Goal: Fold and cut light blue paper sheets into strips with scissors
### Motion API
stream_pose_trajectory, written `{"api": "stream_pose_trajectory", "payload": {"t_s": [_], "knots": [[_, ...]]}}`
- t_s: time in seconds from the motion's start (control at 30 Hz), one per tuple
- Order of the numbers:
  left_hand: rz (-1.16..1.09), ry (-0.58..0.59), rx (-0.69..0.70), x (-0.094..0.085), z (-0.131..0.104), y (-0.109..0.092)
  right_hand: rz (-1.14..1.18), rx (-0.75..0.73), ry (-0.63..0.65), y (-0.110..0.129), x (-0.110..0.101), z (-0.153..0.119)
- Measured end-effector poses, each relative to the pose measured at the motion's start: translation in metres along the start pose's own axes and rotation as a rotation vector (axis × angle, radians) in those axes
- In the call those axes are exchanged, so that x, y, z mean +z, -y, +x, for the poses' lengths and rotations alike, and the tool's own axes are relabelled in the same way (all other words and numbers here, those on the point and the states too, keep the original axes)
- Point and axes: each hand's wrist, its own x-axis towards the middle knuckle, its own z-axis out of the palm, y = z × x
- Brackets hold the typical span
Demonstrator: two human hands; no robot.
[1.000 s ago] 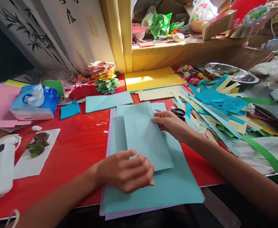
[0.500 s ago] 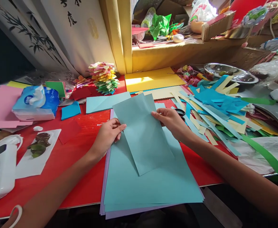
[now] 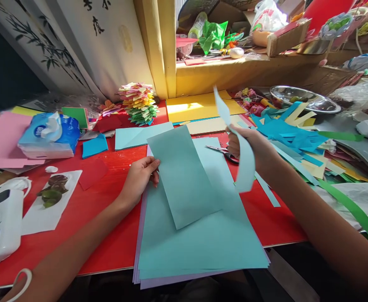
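My left hand [image 3: 142, 175] pinches the left edge of a light blue sheet of paper [image 3: 184, 180], thumb on top. That sheet is tilted above a stack of larger light blue paper [image 3: 203, 251], with lilac sheets showing at the stack's edges. To the right, my right hand [image 3: 248, 144] grips a narrow light blue paper strip [image 3: 246, 161], which curls above and below the fingers. Behind that hand, a pair of scissors [image 3: 223, 152] lies with its blades pointing left and its dark handles partly hidden.
Cut paper strips [image 3: 300, 136] are heaped at the right, near a metal bowl [image 3: 306, 100]. At the left are a tissue pack [image 3: 48, 135] and a white device [image 3: 1, 230]. A stack of folded colored paper pieces [image 3: 138, 104] stands at the back. Yellow card [image 3: 203, 105] lies behind.
My right hand has moved right and away from the sheet, carrying the strip apart from it. The scissors now show more fully. My left hand still holds the sheet, shifted slightly left.
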Motion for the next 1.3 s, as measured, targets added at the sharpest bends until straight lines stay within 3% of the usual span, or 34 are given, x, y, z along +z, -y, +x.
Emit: {"api": "stream_pose_trajectory", "payload": {"t_s": [0.1,0.2,0.27,0.37,0.57,0.67,0.73,0.8,0.9,1.03,1.17,1.3], "knots": [[0.01,0.015,-0.012,0.002,0.002,0.002,-0.05,0.096,0.123,-0.001,0.024,-0.013],[0.007,0.013,-0.012,0.004,0.001,0.002,-0.189,-0.034,0.161,-0.008,0.043,-0.021],[-0.009,-0.008,-0.003,0.004,0.0,0.0,-0.195,-0.088,0.132,-0.014,0.049,-0.022],[-0.06,-0.026,0.039,0.003,-0.005,-0.006,-0.062,-0.016,0.158,-0.02,0.048,-0.02],[-0.245,0.272,0.155,0.005,-0.011,-0.01,0.268,0.229,0.511,-0.02,0.057,-0.029],[-0.168,0.285,0.125,0.006,-0.007,-0.004,0.358,0.296,0.695,-0.02,0.067,-0.038],[-0.142,0.303,0.069,0.006,-0.004,-0.001,0.38,0.294,0.76,-0.02,0.071,-0.042],[-0.172,0.412,0.01,0.005,-0.002,0.0,0.389,0.278,0.789,-0.019,0.074,-0.045],[-0.226,0.487,0.009,0.005,-0.002,0.0,0.355,0.237,0.831,-0.018,0.075,-0.047],[-0.255,0.255,0.047,0.003,-0.002,-0.002,0.276,0.195,0.776,-0.017,0.073,-0.047],[-0.337,-0.021,0.053,-0.003,0.005,-0.006,0.126,0.228,0.546,-0.012,0.066,-0.043],[-0.352,-0.13,0.06,-0.009,0.008,-0.008,-0.028,0.183,0.306,-0.001,0.047,-0.034]]}}
